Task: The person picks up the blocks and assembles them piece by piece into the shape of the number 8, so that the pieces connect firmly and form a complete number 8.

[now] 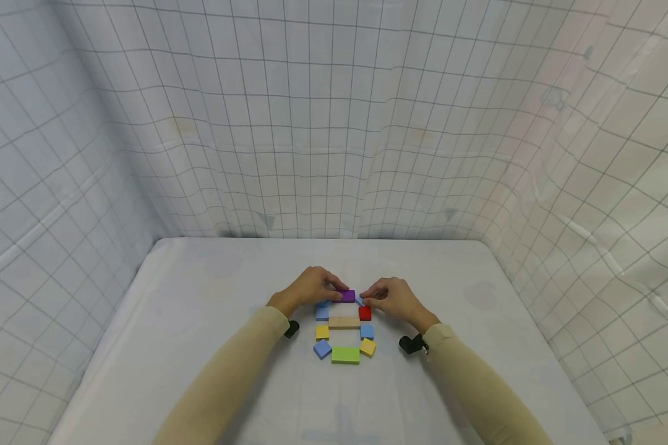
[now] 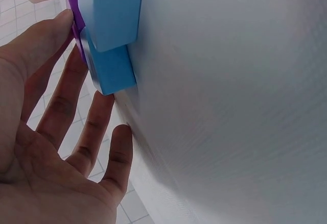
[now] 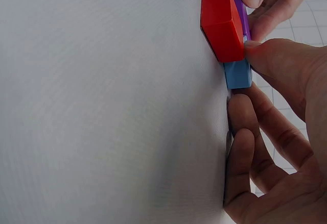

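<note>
With thumb and fingers on its near and far sides, my left hand [image 1: 310, 287] pinches a purple block [image 1: 347, 296] at the far end of a ring of blocks. My right hand [image 1: 394, 299] pinches a small blue block [image 1: 359, 301] at the far right corner; its thumb lies close to the red block [image 3: 220, 25] in the right wrist view. Under the left hand is another blue block [image 2: 115, 71], tilted at the far left corner, partly hidden in the head view. A second light blue block [image 1: 322, 314] stands just nearer.
A wooden bar [image 1: 344, 323] crosses the ring's middle. Nearer lie a left yellow block [image 1: 322, 332], a right blue block [image 1: 367, 332], tilted blue [image 1: 323, 349] and yellow [image 1: 368, 348] corner blocks, and a green block [image 1: 346, 355]. A gridded curtain [image 1: 334, 154] surrounds the white table [image 1: 211, 272].
</note>
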`<state>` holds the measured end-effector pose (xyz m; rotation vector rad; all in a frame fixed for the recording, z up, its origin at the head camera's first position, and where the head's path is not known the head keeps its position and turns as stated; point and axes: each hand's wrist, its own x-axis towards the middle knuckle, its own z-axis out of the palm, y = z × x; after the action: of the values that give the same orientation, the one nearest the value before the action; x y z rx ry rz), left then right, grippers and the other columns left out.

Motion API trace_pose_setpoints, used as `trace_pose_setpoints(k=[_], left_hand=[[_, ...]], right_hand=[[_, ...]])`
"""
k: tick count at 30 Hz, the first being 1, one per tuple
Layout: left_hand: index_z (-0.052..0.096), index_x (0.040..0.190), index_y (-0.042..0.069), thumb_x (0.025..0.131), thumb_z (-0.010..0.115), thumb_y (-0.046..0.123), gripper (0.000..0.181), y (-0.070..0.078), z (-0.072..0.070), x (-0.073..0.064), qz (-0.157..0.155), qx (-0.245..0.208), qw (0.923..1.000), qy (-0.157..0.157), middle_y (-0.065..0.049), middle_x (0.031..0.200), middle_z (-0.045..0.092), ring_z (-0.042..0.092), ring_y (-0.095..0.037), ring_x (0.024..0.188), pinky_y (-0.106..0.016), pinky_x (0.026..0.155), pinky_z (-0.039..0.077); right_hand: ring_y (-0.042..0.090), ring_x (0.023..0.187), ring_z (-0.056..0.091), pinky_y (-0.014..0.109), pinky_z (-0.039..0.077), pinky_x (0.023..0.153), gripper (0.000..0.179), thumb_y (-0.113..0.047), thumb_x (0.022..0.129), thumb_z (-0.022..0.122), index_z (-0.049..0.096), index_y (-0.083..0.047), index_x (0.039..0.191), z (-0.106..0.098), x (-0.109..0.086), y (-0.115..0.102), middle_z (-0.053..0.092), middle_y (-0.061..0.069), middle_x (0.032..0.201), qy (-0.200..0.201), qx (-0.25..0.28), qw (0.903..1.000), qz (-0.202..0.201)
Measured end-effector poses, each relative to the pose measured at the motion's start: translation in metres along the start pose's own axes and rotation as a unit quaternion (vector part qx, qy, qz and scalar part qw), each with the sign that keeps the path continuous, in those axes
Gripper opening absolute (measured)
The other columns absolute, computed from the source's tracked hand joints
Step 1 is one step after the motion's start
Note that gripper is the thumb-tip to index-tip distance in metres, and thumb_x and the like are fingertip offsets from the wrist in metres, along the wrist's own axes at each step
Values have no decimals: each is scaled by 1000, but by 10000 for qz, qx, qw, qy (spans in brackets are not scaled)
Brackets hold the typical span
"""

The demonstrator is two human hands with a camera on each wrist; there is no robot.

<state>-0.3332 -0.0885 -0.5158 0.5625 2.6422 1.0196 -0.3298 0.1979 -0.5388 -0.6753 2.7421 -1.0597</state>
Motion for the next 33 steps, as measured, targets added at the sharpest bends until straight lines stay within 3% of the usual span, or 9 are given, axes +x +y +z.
trace_pose_setpoints(k=[12,17,20,25,28,33], left_hand=[[90,132,20,108,86,21,25,-2,3,-1,148,-6,9999,54,-5,139,87,73,-33,143,-58,128,54],[86,140,19,110,83,28,31,-5,1,-6,34,-77,9998,200,-3,141,86,74,-30,139,-55,126,56],[85,141,17,111,81,32,34,-9,-3,-13,-168,-65,9988,458,-4,136,85,75,-25,127,-50,118,62],[86,134,12,110,84,29,29,-16,-12,-27,-491,106,9953,830,-6,118,83,69,-20,103,-35,91,62],[88,128,11,108,85,28,26,-20,-15,-32,-587,114,9946,846,-5,109,81,66,-19,95,-30,80,55],[90,119,11,106,88,27,21,-26,-15,-35,-635,-31,9956,683,-3,100,80,61,-16,88,-26,77,50]], right_hand=[[9,98,75,35,67,95,13,-23,103,91,93,-21,116,0,-2,-1,88,-3,116,9,3,10000,14],[10,100,76,38,67,96,13,-24,104,91,92,-21,117,0,-2,-2,88,-2,117,-11,8,10000,-15],[10,100,76,38,67,95,13,-24,104,91,92,-21,117,-1,-2,-1,88,-2,118,-32,35,10000,-37],[10,100,76,38,67,95,14,-23,104,91,92,-21,118,-1,-3,0,88,-2,118,-12,48,10000,-71],[10,101,76,38,66,96,15,-23,104,90,91,-21,119,-1,-4,1,89,-2,119,9,29,10000,-91],[10,100,75,33,65,94,15,-23,105,89,91,-20,121,0,-4,1,88,-2,120,-3,17,9999,-112]])
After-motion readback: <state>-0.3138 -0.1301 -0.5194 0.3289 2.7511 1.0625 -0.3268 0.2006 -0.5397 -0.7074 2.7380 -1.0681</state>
